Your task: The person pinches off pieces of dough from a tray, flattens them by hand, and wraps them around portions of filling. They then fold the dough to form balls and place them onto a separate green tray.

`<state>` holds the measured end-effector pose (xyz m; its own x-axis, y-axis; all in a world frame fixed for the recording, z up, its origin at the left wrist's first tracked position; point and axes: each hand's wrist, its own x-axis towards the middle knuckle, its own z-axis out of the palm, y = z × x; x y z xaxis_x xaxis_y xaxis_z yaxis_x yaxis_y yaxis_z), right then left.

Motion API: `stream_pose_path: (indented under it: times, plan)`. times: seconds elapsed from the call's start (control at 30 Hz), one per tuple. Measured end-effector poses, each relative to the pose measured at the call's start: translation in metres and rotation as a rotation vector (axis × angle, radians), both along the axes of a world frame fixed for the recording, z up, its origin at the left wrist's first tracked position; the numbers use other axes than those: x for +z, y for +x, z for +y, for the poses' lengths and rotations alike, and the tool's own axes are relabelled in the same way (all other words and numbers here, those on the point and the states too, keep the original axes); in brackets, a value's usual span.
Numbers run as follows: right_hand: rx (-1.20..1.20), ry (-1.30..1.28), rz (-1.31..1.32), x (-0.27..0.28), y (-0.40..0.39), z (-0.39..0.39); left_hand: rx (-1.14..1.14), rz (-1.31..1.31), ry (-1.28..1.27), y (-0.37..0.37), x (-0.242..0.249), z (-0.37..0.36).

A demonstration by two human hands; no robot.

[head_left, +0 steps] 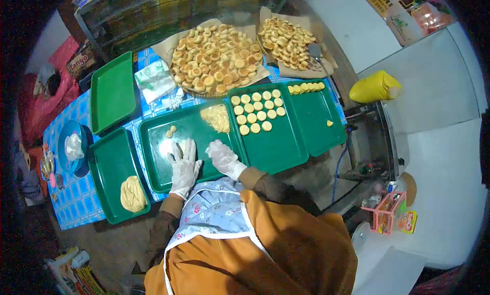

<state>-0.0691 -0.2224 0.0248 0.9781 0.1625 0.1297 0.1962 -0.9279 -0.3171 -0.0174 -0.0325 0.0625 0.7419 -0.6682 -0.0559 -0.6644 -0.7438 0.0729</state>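
Right now I'm looking down through the head camera, and both gloved hands are working over the middle green tray (196, 131). My left hand (185, 165) is lying over the tray's near part, its fingers spread wide and holding nothing that I'm seeing. My right hand (223, 156) is hovering over or resting on the same tray, its fingers curling inward (whether they're gripping anything, I cannot tell). Beyond the left hand, small dough bits (171, 131) are sitting on the tray, while a pale yellow heap (216, 118) is lying at its far right corner. Just beside it, round pale pieces (258, 106) are standing in rows on another green tray (275, 148). Over on the left, a dough lump (133, 194) is resting in a separate tray (109, 167) on the worktop (74, 193).
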Motion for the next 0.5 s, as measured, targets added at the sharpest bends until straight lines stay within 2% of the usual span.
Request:
stream_pose_path:
  times: [0.07,0.1,0.2,0.23,0.27,0.3,0.37,0.43,0.47,0.5]
  plan:
    - [-0.064,0.217,0.019,-0.005,-0.006,-0.010,0.010,0.042,0.012,0.001,-0.002,0.000]
    - [-0.098,0.251,0.036,0.024,-0.008,-0.010,0.008,0.035,0.022,0.002,-0.001,-0.001]
    - [-0.108,0.513,-0.179,0.033,-0.001,-0.033,0.022,0.038,0.032,-0.002,0.004,-0.003]
    - [-0.149,0.452,-0.259,0.041,0.004,-0.049,0.027,0.042,0.031,-0.003,0.006,-0.006]
    - [-0.220,0.496,-0.245,0.048,0.007,-0.070,0.032,0.059,0.031,-0.004,0.008,-0.007]
    - [-0.315,0.234,-0.281,0.072,0.006,-0.093,0.037,0.072,0.030,-0.002,0.010,-0.008]
    - [-0.579,0.541,-0.321,0.074,0.007,-0.157,0.073,0.092,0.005,-0.001,0.004,-0.008]
    - [-0.874,1.069,-0.410,0.080,0.002,-0.215,0.125,0.073,-0.011,-0.003,0.001,-0.005]
    - [-0.912,1.041,-0.515,0.063,-0.002,-0.247,0.152,0.065,-0.018,-0.006,0.000,-0.004]
    - [-1.033,0.891,-0.461,0.034,-0.003,-0.292,0.170,0.111,0.030,-0.008,0.002,-0.004]
